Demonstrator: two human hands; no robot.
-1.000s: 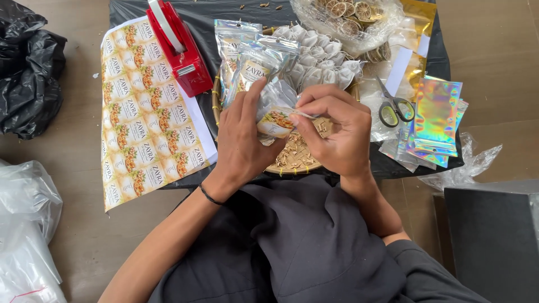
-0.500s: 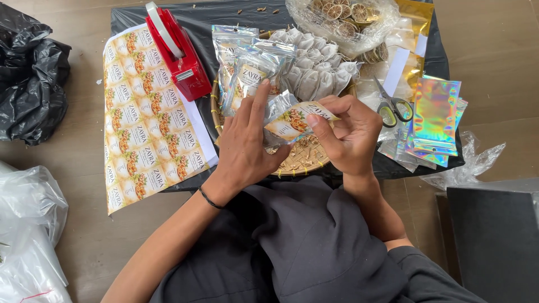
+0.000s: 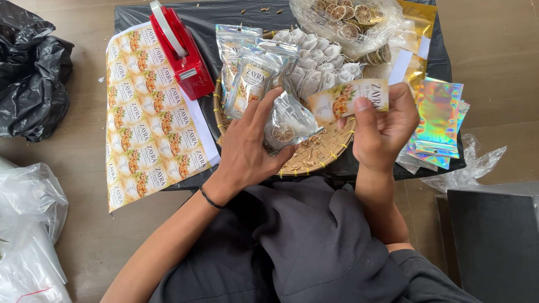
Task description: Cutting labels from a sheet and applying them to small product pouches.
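My left hand (image 3: 247,148) is gripping a clear foil pouch (image 3: 291,120), thumb under its lower edge, fingers spread over the top. There's a dried citrus slice visible inside near the bottom. The pouch sits over the woven tray (image 3: 314,160), directly between my two hands.

My right hand (image 3: 384,132) is raised just right of the pouch, thumb and fingers pinched on a printed label sticker (image 3: 348,100), held flat and facing me. The sticker isn't touching the pouch; there's a small gap. Hands are apart, each clamped on its own item.

Around the hands:
- Just above the left hand: a stack of filled, labelled pouches (image 3: 250,73) leaning on the tray.
- Above both hands: a pile of small white sachets (image 3: 323,64); beyond that, a clear bag of dried citrus slices (image 3: 348,19).
- Left of the left hand: a sheet of label stickers (image 3: 143,118) on the desk (image 3: 224,17), with a red tape dispenser (image 3: 179,50) at its upper corner.
- Right of the right hand: holographic pouches (image 3: 441,120), fanned out.
- Far left on the floor: a black plastic bag (image 3: 31,73).
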